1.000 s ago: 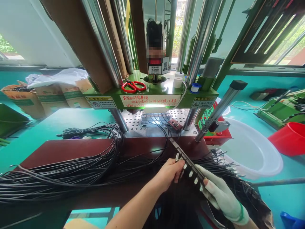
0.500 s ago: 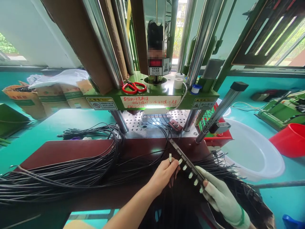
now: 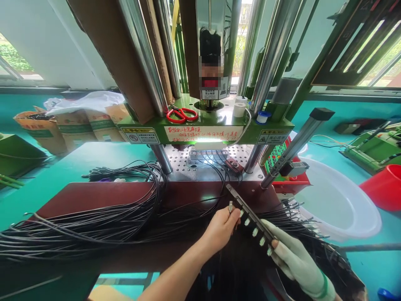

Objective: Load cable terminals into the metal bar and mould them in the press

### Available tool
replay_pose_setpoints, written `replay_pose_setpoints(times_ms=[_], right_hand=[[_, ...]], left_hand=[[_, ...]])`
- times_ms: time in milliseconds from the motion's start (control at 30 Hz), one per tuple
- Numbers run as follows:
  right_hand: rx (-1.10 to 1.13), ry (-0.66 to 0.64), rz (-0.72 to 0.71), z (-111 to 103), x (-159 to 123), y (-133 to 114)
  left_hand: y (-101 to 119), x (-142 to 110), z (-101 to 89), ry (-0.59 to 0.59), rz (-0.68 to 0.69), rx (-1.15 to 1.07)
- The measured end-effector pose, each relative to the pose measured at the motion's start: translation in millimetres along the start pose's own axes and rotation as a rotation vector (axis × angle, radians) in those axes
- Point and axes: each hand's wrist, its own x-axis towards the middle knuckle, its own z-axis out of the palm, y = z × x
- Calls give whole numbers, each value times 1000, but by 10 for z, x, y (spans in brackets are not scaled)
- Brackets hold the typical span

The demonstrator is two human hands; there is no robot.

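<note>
Far left, cardboard boxes (image 3: 40, 131) sit on the teal table (image 3: 72, 161), a white plastic bag (image 3: 84, 100) on top of them. Black cables (image 3: 78, 238) run in a long bundle across a maroon board (image 3: 87, 194) toward the hands, with more loops heaped behind. Left hand (image 3: 221, 228) is bare, at the board's front edge, fingers (image 3: 227, 216) pinched shut on a small metal terminal (image 3: 231, 207). Just right of it, a slotted metal bar (image 3: 250, 213) lies tilted, a row of pale cable ends along it, its far end over the board. Right hand (image 3: 296, 263) wears a white glove, its fingers (image 3: 280, 251) closed around the bar's near end. Behind the bar stands a green press (image 3: 203, 133), red scissors (image 3: 181, 116) lying on its plate. Further right are a white plastic basin (image 3: 335, 196) and a red bucket (image 3: 387, 188).
</note>
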Motion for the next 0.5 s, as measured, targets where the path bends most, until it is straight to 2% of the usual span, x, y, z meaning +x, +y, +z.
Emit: replay_pose_setpoints(times_ms=[67, 200, 500], right_hand=[[20, 35, 24, 5, -14, -19], [13, 66, 15, -11, -10, -9], [-8, 72, 14, -36, 5, 0]], left_hand=[[29, -9, -57, -40, -7, -30], [36, -46, -147, -221, -69, -169], [72, -16, -180, -439, -270, -458]])
